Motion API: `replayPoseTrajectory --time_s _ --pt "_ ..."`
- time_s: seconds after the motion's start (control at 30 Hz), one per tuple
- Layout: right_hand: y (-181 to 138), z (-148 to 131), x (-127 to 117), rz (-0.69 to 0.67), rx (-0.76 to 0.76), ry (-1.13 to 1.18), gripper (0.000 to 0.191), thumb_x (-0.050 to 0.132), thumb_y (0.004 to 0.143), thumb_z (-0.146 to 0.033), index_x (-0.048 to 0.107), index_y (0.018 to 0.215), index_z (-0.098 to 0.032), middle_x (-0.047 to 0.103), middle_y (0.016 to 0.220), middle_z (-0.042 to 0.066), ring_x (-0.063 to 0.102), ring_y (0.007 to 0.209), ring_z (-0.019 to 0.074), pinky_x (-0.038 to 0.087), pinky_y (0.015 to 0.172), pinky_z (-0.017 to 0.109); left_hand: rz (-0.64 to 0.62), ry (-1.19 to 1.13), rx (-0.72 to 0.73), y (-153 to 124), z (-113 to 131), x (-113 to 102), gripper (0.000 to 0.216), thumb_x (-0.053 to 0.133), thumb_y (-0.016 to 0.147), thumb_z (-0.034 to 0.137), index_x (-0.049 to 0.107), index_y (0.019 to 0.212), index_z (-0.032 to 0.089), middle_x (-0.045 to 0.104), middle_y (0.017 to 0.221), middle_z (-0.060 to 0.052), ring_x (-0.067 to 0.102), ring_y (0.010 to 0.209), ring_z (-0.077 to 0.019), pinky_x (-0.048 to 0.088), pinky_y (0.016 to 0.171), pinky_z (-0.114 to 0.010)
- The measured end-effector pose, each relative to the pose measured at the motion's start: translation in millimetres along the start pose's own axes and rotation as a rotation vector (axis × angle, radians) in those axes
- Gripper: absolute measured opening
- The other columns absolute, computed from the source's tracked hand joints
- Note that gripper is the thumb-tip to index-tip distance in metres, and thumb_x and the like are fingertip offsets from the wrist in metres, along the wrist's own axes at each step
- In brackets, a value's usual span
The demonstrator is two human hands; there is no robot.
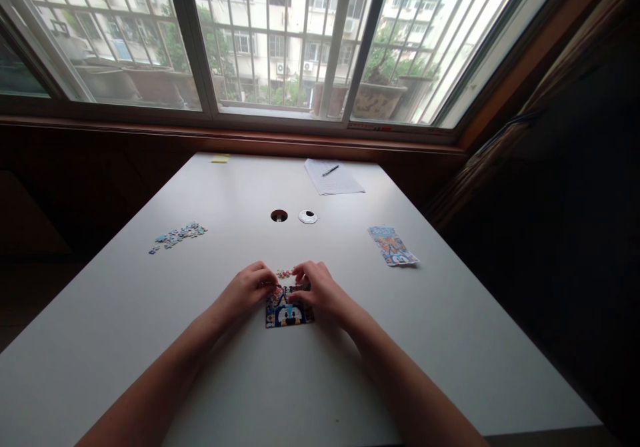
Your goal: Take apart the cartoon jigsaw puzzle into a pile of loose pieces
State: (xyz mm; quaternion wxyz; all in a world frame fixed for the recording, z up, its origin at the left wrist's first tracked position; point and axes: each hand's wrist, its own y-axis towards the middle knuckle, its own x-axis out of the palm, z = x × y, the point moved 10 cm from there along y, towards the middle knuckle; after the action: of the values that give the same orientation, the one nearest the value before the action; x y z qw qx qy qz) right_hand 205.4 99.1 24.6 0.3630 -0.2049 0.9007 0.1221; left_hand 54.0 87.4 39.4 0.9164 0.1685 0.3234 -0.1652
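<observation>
A partly assembled jigsaw puzzle (289, 317) lies flat on the white table in front of me, showing a blue and white cartoon face along its near edge. At its upper left corner, my left hand (254, 283) is closed, thumb and fingertips pinching the edge. My right hand (319, 289) curls over the upper right part, thumb on the puzzle and fingers bent around its far edge. These fingers partly hide the top rows. Just beyond the puzzle, between both hands, sits a small cluster of loose puzzle pieces (285, 273).
More puzzle pieces (181, 235) are spread at the left. A creased picture sheet (392, 245) lies at the right. Farther back are a round table hole (279, 216), its cover (308, 217), papers (340, 181) with a pen (331, 171), and yellow sticky notes (221, 159).
</observation>
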Motion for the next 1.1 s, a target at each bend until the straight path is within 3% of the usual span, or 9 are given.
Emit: replayPoseTrajectory --time_s 0.1,0.2,0.33,0.67,0.87,1.1 --pt "-1.6 -17.0 -4.0 0.04 -0.101 -0.074 0.044 0.086 0.076 -0.033 0.067 0.116 -0.03 0.064 0.111 0.004 0.049 0.109 0.0253 0.042 0.099 0.041 0.005 -0.013 0.018 0.7 -1.0 -0.9 0.013 0.061 0.088 0.018 0.073 0.091 0.022 0.065 0.092 -0.002 0.064 0.084 -0.0155 0.049 0.077 -0.026" --pt "-2.3 -30.0 -10.3 0.128 -0.165 -0.083 0.03 0.08 0.082 -0.04 0.072 0.11 -0.031 0.068 0.108 0.005 0.05 0.108 0.0257 0.042 0.099 0.04 0.032 -0.01 0.045 1.5 1.7 -2.0 0.016 0.06 0.09 0.019 0.072 0.1 0.023 0.069 0.094 -0.002 0.065 0.089 -0.0165 0.05 0.08 -0.026" --pt "1.3 -32.7 -9.7 0.169 -0.173 -0.066 0.006 0.074 0.089 -0.028 0.076 0.095 -0.029 0.074 0.093 0.002 0.055 0.1 0.0236 0.044 0.092 0.038 0.047 -0.054 0.045 1.6 1.9 -0.3 0.02 0.063 0.089 0.021 0.069 0.108 0.023 0.071 0.1 -0.003 0.068 0.093 -0.0181 0.052 0.085 -0.028" --pt "3.6 -17.9 -11.3 0.163 -0.107 0.169 0.007 0.071 0.091 -0.028 0.076 0.096 -0.026 0.075 0.094 0.002 0.061 0.098 0.0209 0.048 0.089 0.034 0.027 -0.271 -0.13 2.7 -11.7 -3.1 0.02 0.066 0.089 0.034 0.07 0.104 0.021 0.074 0.098 -0.004 0.069 0.093 -0.0211 0.054 0.083 -0.031" --pt "1.5 -28.1 -20.0 0.243 -0.213 0.165 0.004 0.072 0.09 -0.025 0.075 0.092 -0.025 0.074 0.089 0.002 0.059 0.094 0.0208 0.048 0.087 0.033 0.068 -0.511 -0.258 0.7 -24.0 -4.4 0.024 0.069 0.087 0.041 0.071 0.1 0.02 0.073 0.097 -0.005 0.067 0.093 -0.021 0.051 0.083 -0.031" --pt "-1.1 -29.8 -23.5 0.281 -0.225 0.135 0.003 0.071 0.091 -0.024 0.073 0.092 -0.026 0.073 0.089 0.001 0.059 0.092 0.0207 0.047 0.085 0.034 0.124 -0.49 -0.288 -0.4 -34.3 -8.0 0.025 0.068 0.087 0.041 0.066 0.095 0.017 0.069 0.085 -0.004 0.064 0.079 -0.0185 0.051 0.071 -0.03"
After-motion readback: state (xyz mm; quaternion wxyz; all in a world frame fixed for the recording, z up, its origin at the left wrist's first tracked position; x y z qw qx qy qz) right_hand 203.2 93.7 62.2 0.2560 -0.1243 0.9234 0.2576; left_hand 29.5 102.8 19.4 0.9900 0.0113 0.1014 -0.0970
